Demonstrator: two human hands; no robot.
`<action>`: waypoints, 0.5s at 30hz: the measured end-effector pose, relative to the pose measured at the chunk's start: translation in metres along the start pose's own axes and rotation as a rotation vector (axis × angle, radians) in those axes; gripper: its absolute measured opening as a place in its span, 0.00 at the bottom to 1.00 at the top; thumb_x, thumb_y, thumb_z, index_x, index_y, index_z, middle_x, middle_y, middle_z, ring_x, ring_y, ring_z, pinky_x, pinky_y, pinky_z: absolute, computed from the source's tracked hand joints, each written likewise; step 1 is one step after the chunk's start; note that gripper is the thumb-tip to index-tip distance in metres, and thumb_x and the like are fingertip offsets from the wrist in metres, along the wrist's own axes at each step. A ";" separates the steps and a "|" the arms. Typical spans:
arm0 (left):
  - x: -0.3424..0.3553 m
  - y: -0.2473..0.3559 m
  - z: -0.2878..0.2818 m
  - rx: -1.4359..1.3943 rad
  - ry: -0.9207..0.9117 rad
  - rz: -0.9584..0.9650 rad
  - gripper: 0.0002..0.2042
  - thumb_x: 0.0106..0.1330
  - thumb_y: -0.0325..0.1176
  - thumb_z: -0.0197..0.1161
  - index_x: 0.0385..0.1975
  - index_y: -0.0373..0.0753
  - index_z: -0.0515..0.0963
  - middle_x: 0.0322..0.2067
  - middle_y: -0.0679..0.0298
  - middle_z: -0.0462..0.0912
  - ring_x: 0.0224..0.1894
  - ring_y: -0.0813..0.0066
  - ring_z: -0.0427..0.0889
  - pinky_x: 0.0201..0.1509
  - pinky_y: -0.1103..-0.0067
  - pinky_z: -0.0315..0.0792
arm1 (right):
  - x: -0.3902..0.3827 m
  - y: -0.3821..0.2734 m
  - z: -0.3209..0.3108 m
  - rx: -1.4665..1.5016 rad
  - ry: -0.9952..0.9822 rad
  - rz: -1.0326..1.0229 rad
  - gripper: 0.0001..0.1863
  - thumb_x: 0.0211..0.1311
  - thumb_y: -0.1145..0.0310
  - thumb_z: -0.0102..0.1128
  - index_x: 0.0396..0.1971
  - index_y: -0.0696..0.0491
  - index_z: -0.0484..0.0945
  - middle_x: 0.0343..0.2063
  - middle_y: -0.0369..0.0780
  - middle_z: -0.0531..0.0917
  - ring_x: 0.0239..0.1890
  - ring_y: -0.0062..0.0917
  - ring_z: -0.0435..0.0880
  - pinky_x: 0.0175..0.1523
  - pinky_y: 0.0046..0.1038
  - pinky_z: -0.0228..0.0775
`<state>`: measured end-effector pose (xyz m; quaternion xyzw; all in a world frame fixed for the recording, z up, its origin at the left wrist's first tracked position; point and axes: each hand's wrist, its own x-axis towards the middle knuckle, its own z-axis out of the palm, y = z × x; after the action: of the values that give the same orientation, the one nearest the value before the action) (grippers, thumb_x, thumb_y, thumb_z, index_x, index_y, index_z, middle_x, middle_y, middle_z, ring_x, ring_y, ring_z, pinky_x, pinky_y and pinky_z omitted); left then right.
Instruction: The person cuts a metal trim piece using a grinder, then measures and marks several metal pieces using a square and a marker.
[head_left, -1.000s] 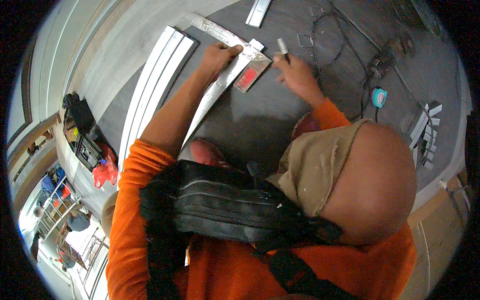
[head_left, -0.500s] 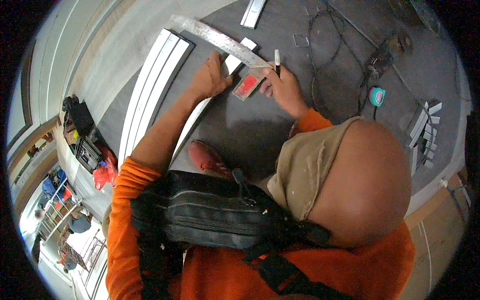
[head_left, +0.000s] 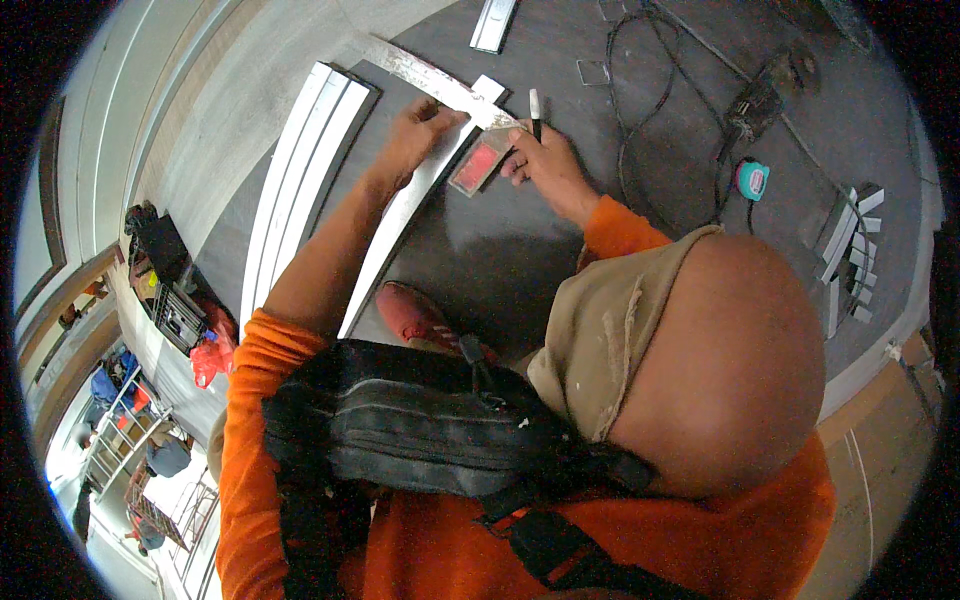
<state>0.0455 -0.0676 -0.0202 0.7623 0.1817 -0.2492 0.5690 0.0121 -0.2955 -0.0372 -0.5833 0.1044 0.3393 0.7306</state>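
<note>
The metal strip [head_left: 395, 225] lies on the dark floor [head_left: 490, 235], the square [head_left: 448, 91] across it near its far end; the left hand [head_left: 410, 143] curls at its edge, apparently steadying it (how tightly, I cannot tell). The right hand [head_left: 553, 170] holds a marker [head_left: 535, 112] and touches the square's corner; 1 hand seemingly does 2 jobs.

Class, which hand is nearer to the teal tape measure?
Right: the right hand, holding the marker, is left of the tape measure; the left hand is farther left, by the try square.
</note>
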 end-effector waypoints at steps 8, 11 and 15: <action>0.011 0.017 0.016 -0.329 0.136 -0.098 0.12 0.67 0.34 0.67 0.41 0.31 0.79 0.35 0.59 0.84 0.33 0.74 0.80 0.40 0.78 0.75 | 0.012 -0.008 0.004 0.082 0.026 0.001 0.16 0.75 0.61 0.47 0.46 0.60 0.75 0.33 0.42 0.83 0.26 0.23 0.83 0.26 0.25 0.74; 0.015 0.010 0.016 -0.397 0.128 -0.114 0.11 0.66 0.34 0.67 0.39 0.32 0.79 0.34 0.60 0.84 0.32 0.75 0.80 0.39 0.78 0.75 | 0.013 -0.003 0.001 0.090 0.003 0.010 0.18 0.75 0.59 0.48 0.47 0.60 0.74 0.35 0.42 0.82 0.28 0.25 0.83 0.29 0.26 0.75; 0.017 0.008 0.014 -0.322 0.137 -0.111 0.11 0.65 0.34 0.68 0.38 0.32 0.79 0.33 0.61 0.84 0.31 0.75 0.80 0.38 0.78 0.75 | 0.015 -0.005 -0.003 0.052 -0.019 0.037 0.19 0.74 0.57 0.49 0.47 0.60 0.73 0.36 0.43 0.82 0.30 0.27 0.85 0.31 0.26 0.77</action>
<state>0.0618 -0.0830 -0.0273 0.6653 0.2993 -0.1953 0.6555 0.0266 -0.2932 -0.0425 -0.5588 0.1168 0.3554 0.7401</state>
